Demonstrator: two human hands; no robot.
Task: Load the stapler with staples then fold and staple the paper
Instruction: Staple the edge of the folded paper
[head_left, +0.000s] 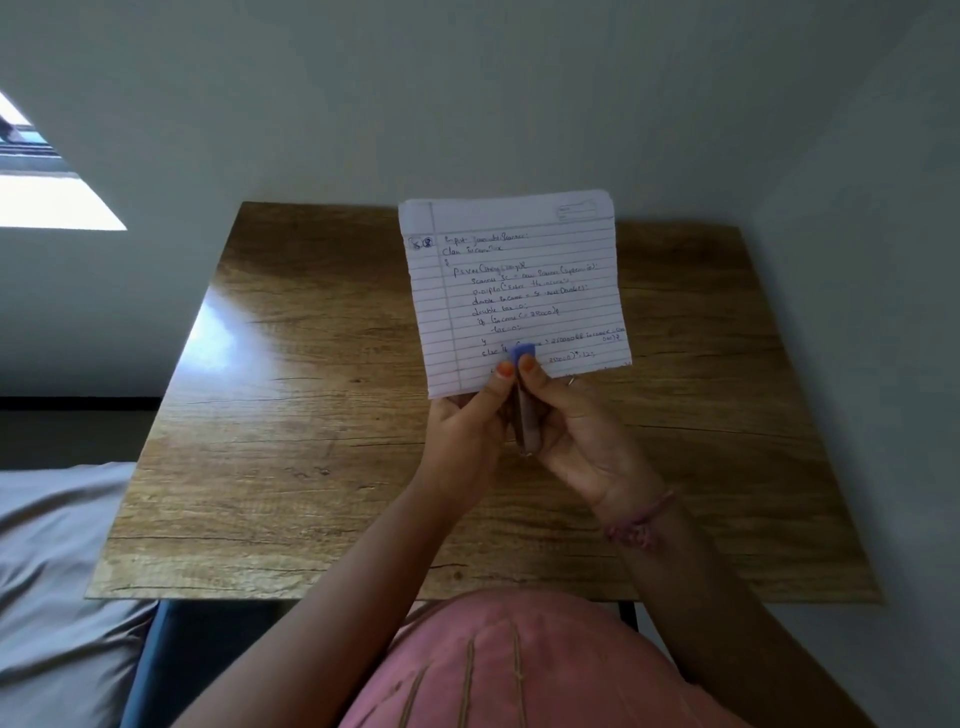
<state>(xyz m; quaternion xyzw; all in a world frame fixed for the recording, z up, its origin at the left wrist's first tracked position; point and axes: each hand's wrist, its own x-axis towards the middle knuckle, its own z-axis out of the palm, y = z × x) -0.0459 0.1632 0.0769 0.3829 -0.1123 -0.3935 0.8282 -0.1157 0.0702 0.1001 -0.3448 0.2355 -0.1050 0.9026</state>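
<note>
A folded sheet of lined paper (514, 291) with blue handwriting is held upright above the wooden table (291, 415). A small stapler (523, 395) with a blue tip and dark body sits over the paper's lower edge, its tip overlapping the sheet. My left hand (462, 426) pinches the paper's bottom edge and touches the stapler with its thumb. My right hand (576, 431) grips the stapler body, thumb near the blue tip. The stapler's lower jaw is hidden behind the paper and fingers.
A pale wall stands right behind the table and along its right side. A grey bed or cushion (57, 571) lies at the lower left. A bright window (47, 197) is at the upper left.
</note>
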